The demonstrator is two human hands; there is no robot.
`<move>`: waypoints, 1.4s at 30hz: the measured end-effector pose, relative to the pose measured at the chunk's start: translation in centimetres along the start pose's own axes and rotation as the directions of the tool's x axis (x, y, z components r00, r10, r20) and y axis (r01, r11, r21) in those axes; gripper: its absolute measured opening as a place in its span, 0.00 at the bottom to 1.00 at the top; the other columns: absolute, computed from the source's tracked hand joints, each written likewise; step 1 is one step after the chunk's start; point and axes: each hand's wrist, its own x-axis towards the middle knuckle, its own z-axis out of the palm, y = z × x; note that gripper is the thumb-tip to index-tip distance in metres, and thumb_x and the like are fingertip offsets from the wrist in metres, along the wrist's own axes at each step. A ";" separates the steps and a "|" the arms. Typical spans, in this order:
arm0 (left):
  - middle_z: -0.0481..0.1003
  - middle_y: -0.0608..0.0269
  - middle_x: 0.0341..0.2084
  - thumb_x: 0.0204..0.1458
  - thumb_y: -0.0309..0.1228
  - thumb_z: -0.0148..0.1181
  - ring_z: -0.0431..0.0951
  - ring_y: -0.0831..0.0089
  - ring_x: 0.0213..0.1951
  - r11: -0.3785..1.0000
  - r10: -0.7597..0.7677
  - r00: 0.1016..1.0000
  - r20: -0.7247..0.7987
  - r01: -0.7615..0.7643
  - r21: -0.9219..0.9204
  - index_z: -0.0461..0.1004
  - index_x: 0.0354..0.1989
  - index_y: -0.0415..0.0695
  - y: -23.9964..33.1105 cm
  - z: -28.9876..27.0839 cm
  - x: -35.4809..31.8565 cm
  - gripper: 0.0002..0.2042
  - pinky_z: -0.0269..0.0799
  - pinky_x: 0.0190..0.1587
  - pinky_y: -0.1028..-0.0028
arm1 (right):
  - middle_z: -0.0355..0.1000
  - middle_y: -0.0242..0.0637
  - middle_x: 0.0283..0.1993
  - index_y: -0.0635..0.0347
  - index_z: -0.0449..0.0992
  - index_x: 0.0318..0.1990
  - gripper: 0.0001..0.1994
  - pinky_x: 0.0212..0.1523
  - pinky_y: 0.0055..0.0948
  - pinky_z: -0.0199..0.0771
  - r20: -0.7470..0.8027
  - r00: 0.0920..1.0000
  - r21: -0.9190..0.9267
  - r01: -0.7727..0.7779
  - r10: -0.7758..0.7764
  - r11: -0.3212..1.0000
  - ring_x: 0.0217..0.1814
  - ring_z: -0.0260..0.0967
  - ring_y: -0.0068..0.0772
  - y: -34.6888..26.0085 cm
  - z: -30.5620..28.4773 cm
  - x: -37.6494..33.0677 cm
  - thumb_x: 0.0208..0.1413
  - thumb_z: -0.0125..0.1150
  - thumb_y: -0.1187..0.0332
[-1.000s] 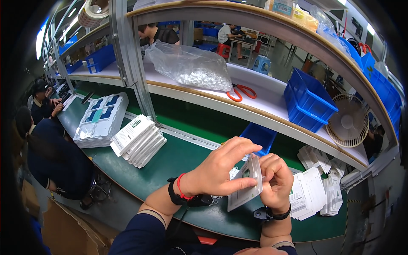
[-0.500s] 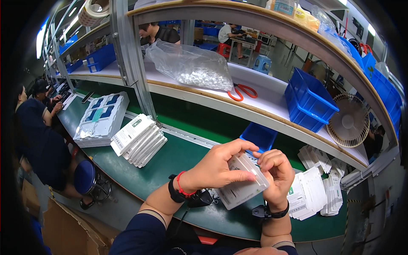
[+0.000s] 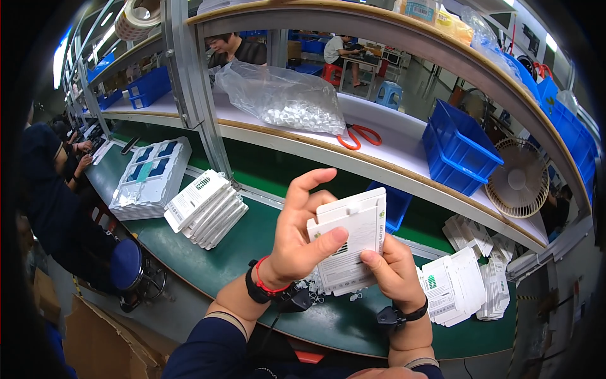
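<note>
Above the green worktable I hold a flat white carton (image 3: 350, 265) with green and dark print, upright and slightly tilted. My left hand (image 3: 297, 234) has its thumb on the carton's face near the left edge, with the index finger raised off it. Gripping the lower right part is my right hand (image 3: 401, 275), its thumb also on the front. A small pale tab shows by the carton's top edge. Partly hidden below it, small white plastic pieces (image 3: 315, 292) lie scattered on the table. Flattened white cartons (image 3: 451, 287) are piled to the right of my right hand.
To the left stand a stack of similar cartons (image 3: 205, 205) and stacked white trays (image 3: 154, 174) with dark blue pieces. A blue bin (image 3: 396, 205) sits behind my hands. On the shelf are a bag of white parts (image 3: 297, 110), red-handled scissors (image 3: 358, 136), blue crates (image 3: 461, 148) and a fan (image 3: 517, 180).
The carton has turned more upright, its printed face toward me. My right hand has gone from the carton's edge to gripping its lower right. My left index finger has lifted.
</note>
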 end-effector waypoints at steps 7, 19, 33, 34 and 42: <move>0.63 0.37 0.55 0.17 0.53 0.80 0.64 0.49 0.59 0.647 -0.398 0.824 0.404 0.564 -0.513 0.31 0.70 0.46 1.0 1.6 0.7 0.72 0.57 0.62 0.55 | 0.71 0.37 0.47 0.70 0.69 0.51 0.16 0.49 0.23 0.66 0.185 0.979 0.225 -0.125 0.084 0.966 0.49 0.67 0.24 -0.2 -0.2 -0.5 0.62 0.51 0.67; 0.65 0.47 0.54 0.16 0.57 0.78 0.67 0.60 0.56 0.751 -0.296 0.831 0.470 0.507 -0.423 0.27 0.69 0.46 0.6 0.9 0.3 0.74 0.59 0.60 0.62 | 0.69 0.38 0.51 0.70 0.73 0.47 0.15 0.53 0.27 0.64 0.176 0.984 0.236 -0.021 -0.021 0.971 0.53 0.65 0.28 0.1 0.2 -0.2 0.56 0.59 0.68; 0.65 0.42 0.53 0.10 0.54 0.79 0.67 0.55 0.57 0.757 -0.296 0.827 0.479 0.508 -0.410 0.27 0.69 0.51 0.2 0.7 0.3 0.76 0.59 0.61 0.58 | 0.69 0.44 0.52 0.70 0.75 0.45 0.17 0.56 0.32 0.63 0.186 0.978 0.089 0.075 -0.090 0.993 0.56 0.66 0.35 0.2 -0.4 0.3 0.53 0.62 0.65; 0.65 0.43 0.53 0.10 0.55 0.79 0.67 0.56 0.57 0.756 -0.299 0.827 0.476 0.510 -0.412 0.27 0.70 0.51 0.2 0.7 0.2 0.76 0.59 0.61 0.58 | 0.70 0.46 0.52 0.69 0.75 0.45 0.17 0.57 0.32 0.62 0.189 0.980 0.079 0.039 -0.054 0.996 0.56 0.66 0.37 0.3 -0.5 0.1 0.52 0.63 0.64; 0.65 0.45 0.53 0.14 0.54 0.79 0.66 0.56 0.58 0.728 -0.340 0.832 0.438 0.528 -0.438 0.29 0.70 0.49 0.3 1.4 0.1 0.74 0.58 0.61 0.59 | 0.75 0.46 0.42 0.70 0.76 0.41 0.17 0.44 0.31 0.71 0.008 1.000 -0.145 0.010 -0.009 0.989 0.44 0.73 0.39 -0.9 -0.4 -0.1 0.47 0.67 0.66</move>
